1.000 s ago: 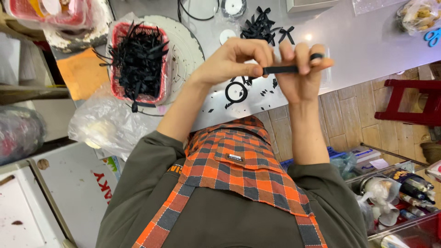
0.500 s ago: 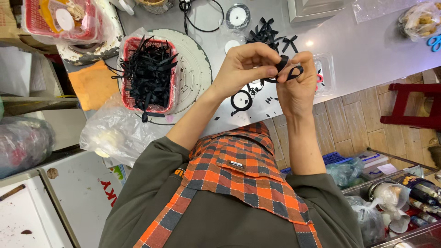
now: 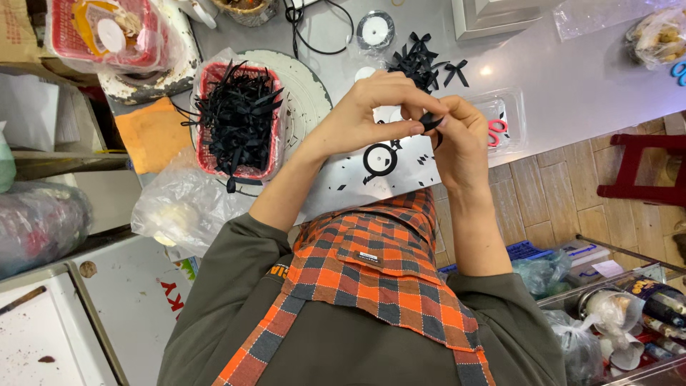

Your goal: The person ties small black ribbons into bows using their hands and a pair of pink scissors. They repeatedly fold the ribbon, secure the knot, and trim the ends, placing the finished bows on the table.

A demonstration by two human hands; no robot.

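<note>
Both hands pinching black ribbon piece, probably folded; red basket holds ribbon strips.

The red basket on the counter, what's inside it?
The red basket is heaped with black ribbon pieces. Its bottom is covered by them, so anything underneath cannot be seen.

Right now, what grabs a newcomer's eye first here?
Both hands meet mid-frame over the grey counter, the left hand and right hand pinching a small black ribbon piece between fingertips. To their left sits a red basket heaped with black ribbon strips, and behind the hands a pile of finished black bows. The orange plaid apron fills the foreground.
</note>
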